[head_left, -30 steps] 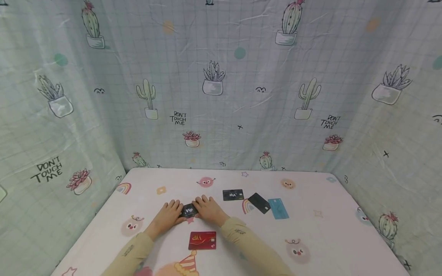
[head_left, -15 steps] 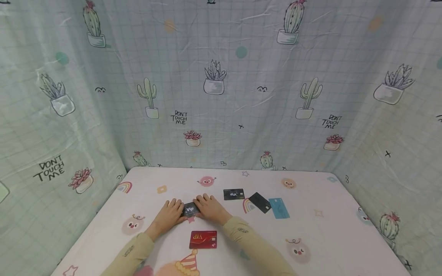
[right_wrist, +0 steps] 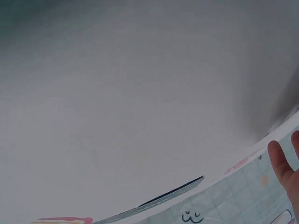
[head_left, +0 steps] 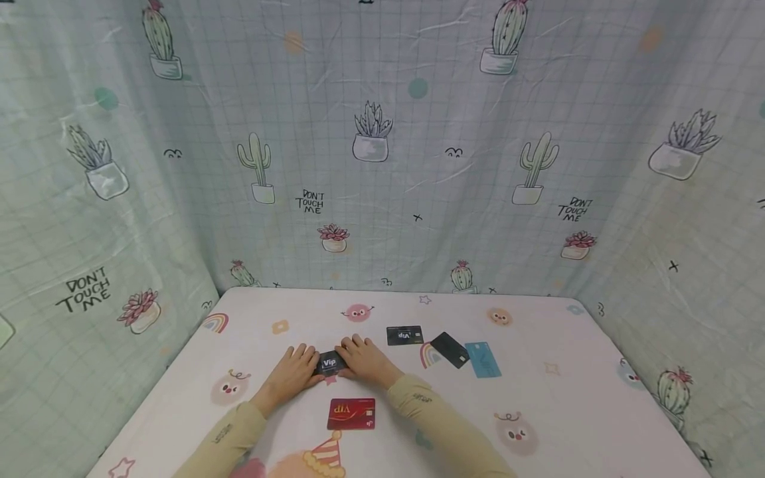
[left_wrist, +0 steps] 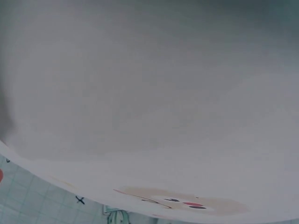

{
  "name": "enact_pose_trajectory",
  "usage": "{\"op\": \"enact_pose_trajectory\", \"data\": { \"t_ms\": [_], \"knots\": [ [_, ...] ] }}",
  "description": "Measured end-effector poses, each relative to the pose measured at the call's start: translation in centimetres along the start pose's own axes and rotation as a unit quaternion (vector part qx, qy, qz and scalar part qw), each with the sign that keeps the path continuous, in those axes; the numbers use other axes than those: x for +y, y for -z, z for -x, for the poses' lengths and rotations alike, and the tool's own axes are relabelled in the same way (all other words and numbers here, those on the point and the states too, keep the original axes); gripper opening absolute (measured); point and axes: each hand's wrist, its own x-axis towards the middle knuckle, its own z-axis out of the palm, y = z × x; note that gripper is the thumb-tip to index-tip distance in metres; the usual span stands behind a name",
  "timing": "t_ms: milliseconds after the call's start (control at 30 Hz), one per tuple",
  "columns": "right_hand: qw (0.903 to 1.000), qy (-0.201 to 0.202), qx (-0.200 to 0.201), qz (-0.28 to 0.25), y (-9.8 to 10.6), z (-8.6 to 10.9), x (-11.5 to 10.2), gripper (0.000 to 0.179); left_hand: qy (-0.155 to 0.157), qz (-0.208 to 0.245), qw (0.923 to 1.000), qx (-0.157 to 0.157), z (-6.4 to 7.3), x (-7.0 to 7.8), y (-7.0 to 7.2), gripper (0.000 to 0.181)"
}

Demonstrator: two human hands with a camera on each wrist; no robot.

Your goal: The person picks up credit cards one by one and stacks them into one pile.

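Observation:
A black card (head_left: 330, 363) with white "Vip" lettering lies between my two hands in the head view. My left hand (head_left: 294, 366) pinches its left end, thumb at the near edge and fingers at the far one. My right hand (head_left: 366, 362) grips the right end the same way, so both ends are covered. Nearer to me lies a red VIP card (head_left: 351, 414), touched by neither hand. At the right edge of the right wrist view, some fingers (right_wrist: 280, 161) show; whose they are I cannot tell. The left wrist view shows no hand.
Right of my hands lie another black Vip card (head_left: 404, 336), a plain black card (head_left: 450, 350) and a blue card (head_left: 483, 360). They rest on a pale patterned table (head_left: 568, 398). A cactus-print curtain (head_left: 382, 252) stands behind and on both sides.
The view shifts very slightly. Both hands keep their hold on the black Vip card, and the other cards stay where they were.

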Motion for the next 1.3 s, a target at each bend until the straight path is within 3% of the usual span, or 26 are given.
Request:
{"op": "enact_pose_trajectory", "data": {
  "t_ms": [267,600,933,1300],
  "knots": [
    [0.9999,-0.004,-0.011,-0.006,0.2,0.1,0.1,0.056,0.006,-0.003,0.9995,-0.031,-0.2,0.1,0.6,0.052],
    [0.9994,0.001,0.001,-0.036,0.6,0.5,0.2,0.054,0.008,0.017,0.9994,-0.031,-0.3,0.1,1.0,0.052],
    [0.9983,0.000,-0.011,-0.057,1.7,1.1,0.4,0.055,-0.002,0.032,0.9994,-0.014,-0.2,0.2,2.1,0.054],
    [0.9982,0.013,0.022,-0.055,1.9,2.1,1.0,0.055,-0.022,0.020,0.9991,0.031,-0.6,0.3,2.3,0.057]
  ]
}}
